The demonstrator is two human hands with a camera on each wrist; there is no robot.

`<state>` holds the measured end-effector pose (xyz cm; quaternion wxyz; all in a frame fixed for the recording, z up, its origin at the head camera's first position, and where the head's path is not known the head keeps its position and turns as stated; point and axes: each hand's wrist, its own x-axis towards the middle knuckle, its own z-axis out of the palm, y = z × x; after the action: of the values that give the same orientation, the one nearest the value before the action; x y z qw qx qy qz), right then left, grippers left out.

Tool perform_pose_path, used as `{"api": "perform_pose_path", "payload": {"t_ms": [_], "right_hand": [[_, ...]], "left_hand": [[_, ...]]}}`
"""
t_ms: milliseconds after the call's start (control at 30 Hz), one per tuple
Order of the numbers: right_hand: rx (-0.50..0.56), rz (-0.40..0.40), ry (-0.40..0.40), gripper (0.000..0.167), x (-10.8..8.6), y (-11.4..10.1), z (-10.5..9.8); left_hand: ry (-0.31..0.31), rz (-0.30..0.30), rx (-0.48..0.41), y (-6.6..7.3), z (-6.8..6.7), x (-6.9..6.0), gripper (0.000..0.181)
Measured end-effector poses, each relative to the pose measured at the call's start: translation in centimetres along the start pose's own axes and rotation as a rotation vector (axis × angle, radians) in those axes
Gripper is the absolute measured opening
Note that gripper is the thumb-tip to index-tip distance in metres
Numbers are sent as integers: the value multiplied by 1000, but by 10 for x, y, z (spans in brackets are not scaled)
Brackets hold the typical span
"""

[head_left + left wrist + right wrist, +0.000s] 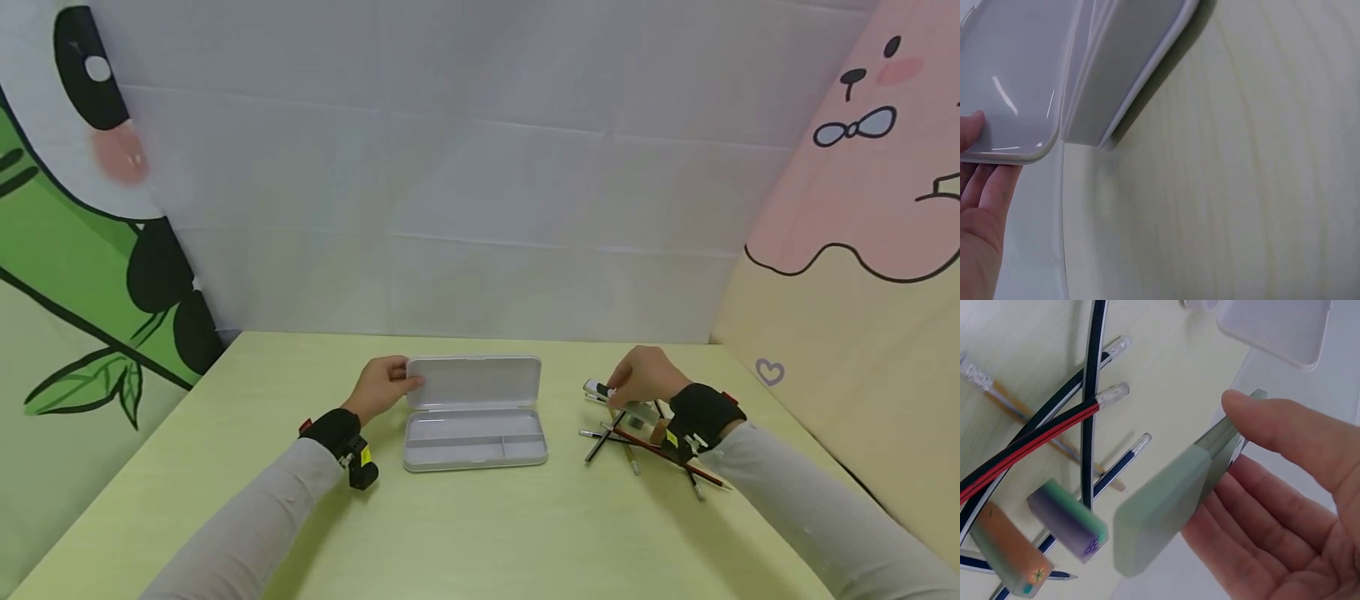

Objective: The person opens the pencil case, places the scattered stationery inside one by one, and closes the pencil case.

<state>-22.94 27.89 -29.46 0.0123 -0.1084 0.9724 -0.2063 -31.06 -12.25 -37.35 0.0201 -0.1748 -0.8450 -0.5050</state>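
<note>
An open white pencil case (476, 440) stands on the table, its lid raised. My left hand (382, 385) grips the lid's left edge, thumb on the inner face and fingers behind, as the left wrist view shows at the lid (1019, 75). On the right, my right hand (647, 375) pinches a long pale green object (1163, 509) between thumb and fingers; its exact kind is unclear. Below that hand lies a loose heap of pencils, among them a red-and-black pencil (1041, 437) and a dark striped pencil (1090, 394).
Among the pencils lie a purple-and-green block (1067, 519) and an orange block (1010, 550), which look like erasers. A yellowish pencil (1016, 409) crosses under the others. The pale table (480, 533) meets a white backdrop (480, 208) behind the case.
</note>
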Motion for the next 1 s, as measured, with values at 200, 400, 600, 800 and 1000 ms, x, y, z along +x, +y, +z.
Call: {"api": "perform_pose_path", "payload": {"t_ms": [200,400,600,800,1000], "right_hand": [[2,-42,-11,22,3,-8,5],[10,-34,-15,21,6,-16,9],[13,-34,-17,19,10,-25,12],[11,-37,-26,20,15,-31,17],[6,-23,-39,19,20,-38,20]], "left_hand": [[6,17,-20,-5,-1,1,29],[4,-15,7,0,0,0,30],[3,-19,4,2,0,-1,31],[8,-30,1,2,1,-1,32],[5,-19,-9,0,1,0,32]]}}
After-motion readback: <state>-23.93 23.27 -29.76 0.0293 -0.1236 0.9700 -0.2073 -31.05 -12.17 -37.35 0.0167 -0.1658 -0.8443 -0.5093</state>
